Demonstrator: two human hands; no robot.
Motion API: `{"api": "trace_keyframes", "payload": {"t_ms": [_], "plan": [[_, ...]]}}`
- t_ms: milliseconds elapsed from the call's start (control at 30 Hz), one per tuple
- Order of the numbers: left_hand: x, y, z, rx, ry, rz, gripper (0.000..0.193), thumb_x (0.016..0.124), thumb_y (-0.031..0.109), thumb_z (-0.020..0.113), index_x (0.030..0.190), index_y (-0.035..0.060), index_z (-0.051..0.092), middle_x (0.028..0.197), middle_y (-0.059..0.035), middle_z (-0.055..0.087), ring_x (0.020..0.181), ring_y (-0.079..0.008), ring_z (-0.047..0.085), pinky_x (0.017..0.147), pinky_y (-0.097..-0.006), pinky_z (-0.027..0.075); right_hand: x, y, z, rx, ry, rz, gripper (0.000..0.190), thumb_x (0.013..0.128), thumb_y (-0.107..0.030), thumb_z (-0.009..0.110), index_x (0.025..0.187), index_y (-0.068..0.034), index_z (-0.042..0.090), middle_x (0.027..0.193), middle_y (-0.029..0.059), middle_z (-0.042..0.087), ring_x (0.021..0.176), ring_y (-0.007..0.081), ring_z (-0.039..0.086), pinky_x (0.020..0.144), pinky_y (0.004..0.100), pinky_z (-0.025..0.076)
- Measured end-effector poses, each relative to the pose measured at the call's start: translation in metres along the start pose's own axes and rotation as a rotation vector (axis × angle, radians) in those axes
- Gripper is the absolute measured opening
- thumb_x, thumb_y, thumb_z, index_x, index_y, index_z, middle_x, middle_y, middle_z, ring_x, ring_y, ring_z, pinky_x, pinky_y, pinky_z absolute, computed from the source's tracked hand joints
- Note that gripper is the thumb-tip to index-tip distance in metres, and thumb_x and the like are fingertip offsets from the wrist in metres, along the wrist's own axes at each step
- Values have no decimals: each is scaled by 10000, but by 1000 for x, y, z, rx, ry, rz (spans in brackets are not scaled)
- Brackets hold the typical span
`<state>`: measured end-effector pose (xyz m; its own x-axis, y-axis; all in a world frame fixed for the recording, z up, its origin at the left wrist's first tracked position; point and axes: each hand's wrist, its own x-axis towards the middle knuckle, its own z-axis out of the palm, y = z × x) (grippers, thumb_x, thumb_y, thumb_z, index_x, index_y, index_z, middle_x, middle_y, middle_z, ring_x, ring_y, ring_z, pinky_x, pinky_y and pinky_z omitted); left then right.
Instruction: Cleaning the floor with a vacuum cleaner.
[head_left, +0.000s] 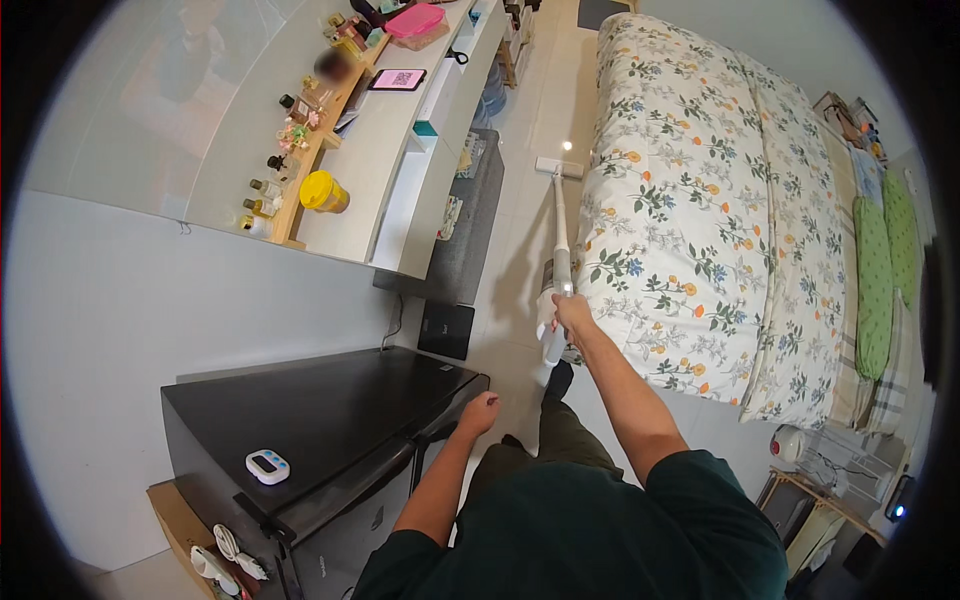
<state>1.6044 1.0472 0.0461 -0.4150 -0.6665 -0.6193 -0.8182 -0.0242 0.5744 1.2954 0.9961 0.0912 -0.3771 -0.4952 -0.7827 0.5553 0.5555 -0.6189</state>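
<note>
My right hand (573, 318) grips the handle of a white cordless stick vacuum cleaner (561, 217). Its tube reaches away from me, and the flat floor head (559, 167) rests on the pale tiled floor (517, 289) beside the bed. My left hand (481, 412) is curled beside the front edge of a black refrigerator (322, 420), with nothing visible in it; its fingers are mostly closed. Whether it touches the refrigerator I cannot tell.
Right of the vacuum stands a bed with a floral quilt (675, 225). To the left are a white dressing table (352, 225), a grey upholstered bench (480, 202) and a black bathroom scale (445, 330). A white digital timer (268, 466) lies on the refrigerator top.
</note>
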Motion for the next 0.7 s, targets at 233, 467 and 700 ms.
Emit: {"api": "trace_keyframes", "payload": {"t_ms": [233,467,700], "plan": [[13,16,0,91,-109,-105,373,839,303,550,1080,21,594,1032,-185,630,1003,-321,594,866,-382,457,-74,8,-27,-112,-111,56,266,872,-173,569,723,37,505,519,66,462,379,191,470,361,372,387],[22,5,-7,167,-153,-162,363,834,291,525,1072,29,607,1084,-185,621,1037,-338,577,904,-396,445,-89,24,-21,-94,-206,74,233,845,-160,585,796,56,514,586,79,497,400,184,494,369,341,393],[36,18,-42,106,-67,-145,382,828,301,538,1081,22,603,1075,-186,621,1043,-333,574,904,-391,443,-17,-44,-7,-275,-124,-6,227,849,-150,592,762,35,494,543,57,456,369,180,456,336,358,395]]}}
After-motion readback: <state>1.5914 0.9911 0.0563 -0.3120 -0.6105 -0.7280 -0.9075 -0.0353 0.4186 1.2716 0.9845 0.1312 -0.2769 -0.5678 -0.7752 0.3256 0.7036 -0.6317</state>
